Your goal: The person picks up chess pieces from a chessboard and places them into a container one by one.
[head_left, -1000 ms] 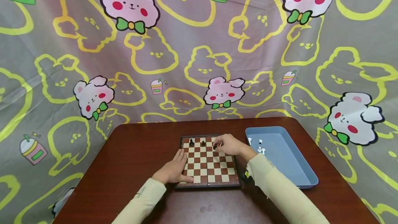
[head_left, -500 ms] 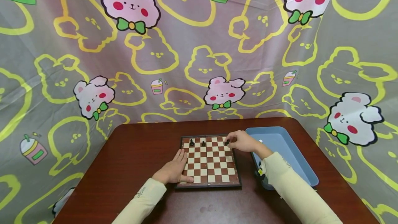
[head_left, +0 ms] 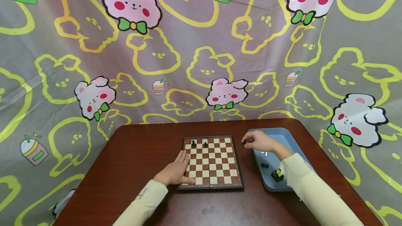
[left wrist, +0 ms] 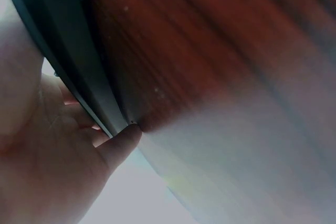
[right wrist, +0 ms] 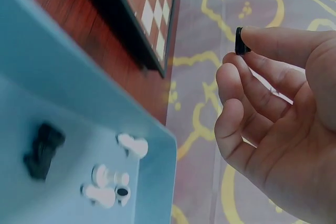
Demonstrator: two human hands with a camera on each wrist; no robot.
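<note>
My left hand (head_left: 176, 172) lies with spread fingers along the left side of a brown-and-cream chessboard (head_left: 216, 166); in the left wrist view its thumb (left wrist: 123, 142) is at the board's dark edge (left wrist: 86, 61). Two black chess pieces stand on the board's far rows, a taller one (head_left: 193, 144) and a shorter pawn-like one (head_left: 205, 144). My right hand (head_left: 262, 141) pinches a small black chess piece (right wrist: 240, 41) between thumb and fingertips, off the board's right side by the tray's left rim. Most of that piece is hidden by the fingers.
A blue tray (head_left: 290, 138) stands right of the board. Inside it lie a black chess piece (right wrist: 44, 150) and several white ones (right wrist: 107, 174). A patterned cloth (head_left: 201, 27) hangs behind the brown table (head_left: 150, 138).
My right hand has carried the black piece rightward from the board's far row, past its right edge, to the tray's left rim. The left hand and the two standing pieces stay put.
</note>
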